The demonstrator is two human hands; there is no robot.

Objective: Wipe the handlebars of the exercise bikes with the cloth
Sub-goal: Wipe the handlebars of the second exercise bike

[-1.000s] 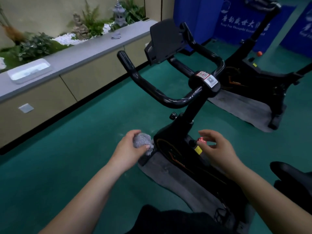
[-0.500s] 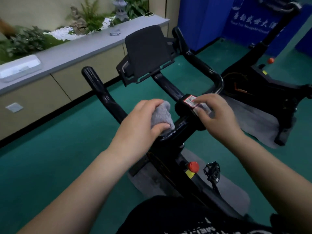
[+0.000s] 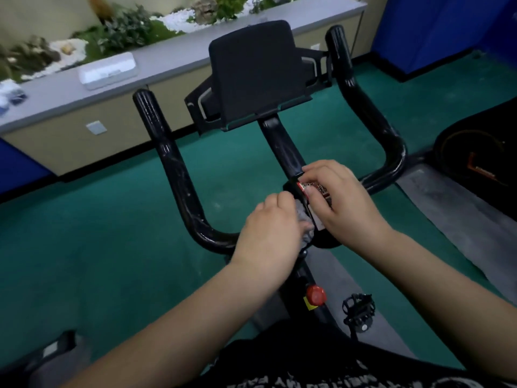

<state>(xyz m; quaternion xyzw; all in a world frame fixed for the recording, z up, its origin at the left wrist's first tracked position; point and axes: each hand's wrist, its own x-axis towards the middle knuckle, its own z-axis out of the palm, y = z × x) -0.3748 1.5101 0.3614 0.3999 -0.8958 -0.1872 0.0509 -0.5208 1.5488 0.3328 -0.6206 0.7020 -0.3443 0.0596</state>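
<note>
Black handlebars (image 3: 179,175) of an exercise bike curve in a U shape in front of me, with a black tablet holder (image 3: 254,71) on the centre stem. My left hand (image 3: 268,233) grips a crumpled grey cloth (image 3: 305,228) and presses it on the bar just left of the centre clamp. My right hand (image 3: 338,200) rests on the clamp, its fingers over a red and white sticker (image 3: 307,187). The right bar (image 3: 377,130) rises behind my right hand. Most of the cloth is hidden under my left hand.
A red knob (image 3: 315,294) and a black pedal (image 3: 359,309) sit below the handlebars. A second bike (image 3: 475,161) on a grey mat stands at the right. A grey counter (image 3: 167,68) with a white tray and plants runs along the back. Green floor surrounds the bike.
Both hands rose from low beside the frame to the handlebar centre. The view swung to face the bike head-on, and my left hand with the cloth slid right against the clamp.
</note>
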